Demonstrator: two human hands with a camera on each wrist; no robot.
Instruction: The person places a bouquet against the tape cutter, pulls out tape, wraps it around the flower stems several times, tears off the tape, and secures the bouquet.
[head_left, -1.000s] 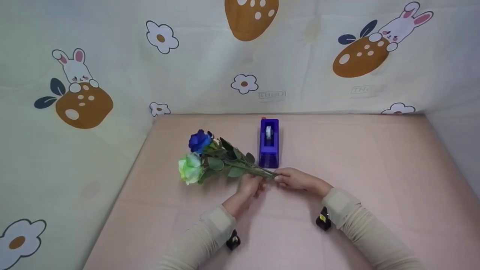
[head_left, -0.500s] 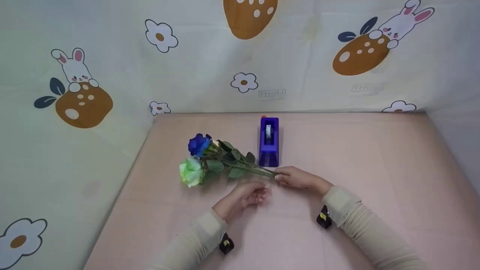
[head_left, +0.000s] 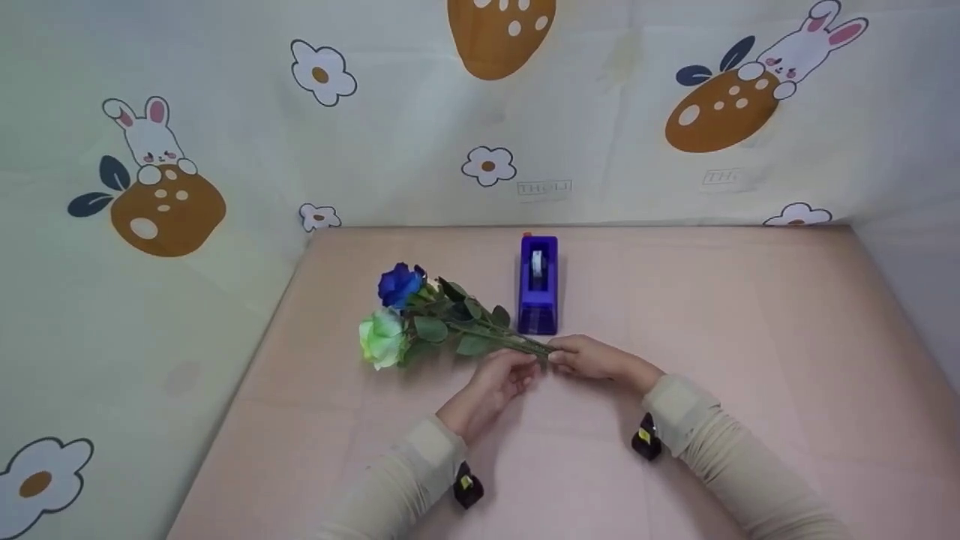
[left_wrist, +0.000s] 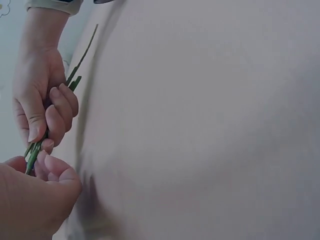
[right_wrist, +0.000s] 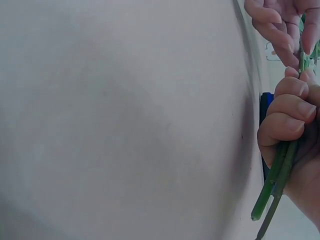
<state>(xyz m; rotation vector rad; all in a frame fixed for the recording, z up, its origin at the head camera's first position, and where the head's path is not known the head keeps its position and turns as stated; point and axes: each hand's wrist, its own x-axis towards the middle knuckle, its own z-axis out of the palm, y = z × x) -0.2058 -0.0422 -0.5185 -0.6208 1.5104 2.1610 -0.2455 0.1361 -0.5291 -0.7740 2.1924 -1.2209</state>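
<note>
A blue rose (head_left: 401, 286) and a pale green rose (head_left: 382, 338) lie side by side in the head view, blooms to the left and leafy stems to the right. My right hand (head_left: 592, 355) grips both stems near their lower ends; in the right wrist view, the fingers curl round the green stems (right_wrist: 276, 175), whose cut ends stick out below. My left hand (head_left: 501, 380) is just left of it, its thumb and fingertips pinching the stems. In the left wrist view, the stems pass from the right hand (left_wrist: 47, 102) into the fingers of the left hand (left_wrist: 42, 197).
A blue tape dispenser (head_left: 538, 285) with a roll of tape stands just behind the stems, close to the right hand. The pink-covered table (head_left: 712, 300) meets a printed cloth wall (head_left: 397, 150) at the back and left. A black wrist camera (head_left: 646, 437) hangs by each cuff.
My left hand drew back from the stems toward the front, then came up to them again. The right hand keeps its grip, and the blooms shifted slightly.
</note>
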